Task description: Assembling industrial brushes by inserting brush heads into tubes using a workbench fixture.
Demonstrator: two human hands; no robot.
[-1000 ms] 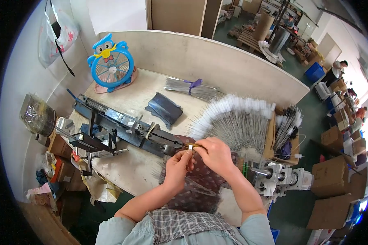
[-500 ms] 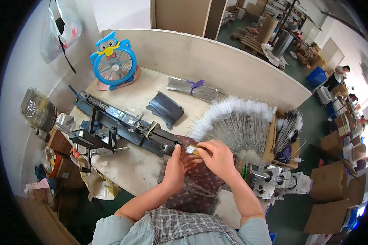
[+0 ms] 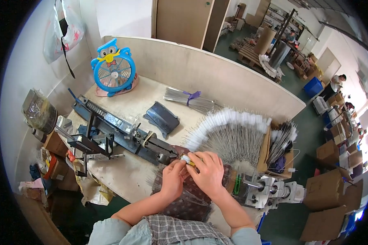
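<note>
My left hand (image 3: 173, 177) and my right hand (image 3: 208, 171) meet at the right end of a long dark metal machine (image 3: 122, 132) on the workbench. Together they pinch a small white and yellow piece (image 3: 187, 159) close to the machine's round end. Just beyond my right hand lies a fan of thin wire brushes with white fluffy tips (image 3: 229, 130). Under my wrists is a dark patterned cloth (image 3: 188, 200).
A blue owl-shaped fan (image 3: 112, 69) stands at the back left. A tied bundle of wires (image 3: 190, 100) and a dark tray (image 3: 162, 118) lie behind the machine. A grey motor unit (image 3: 270, 190) sits at the right, cardboard boxes (image 3: 329, 196) beyond it.
Both hands have stayed at the machine's end, shifting slightly left and closer together around the small piece. Nothing else on the bench has moved.
</note>
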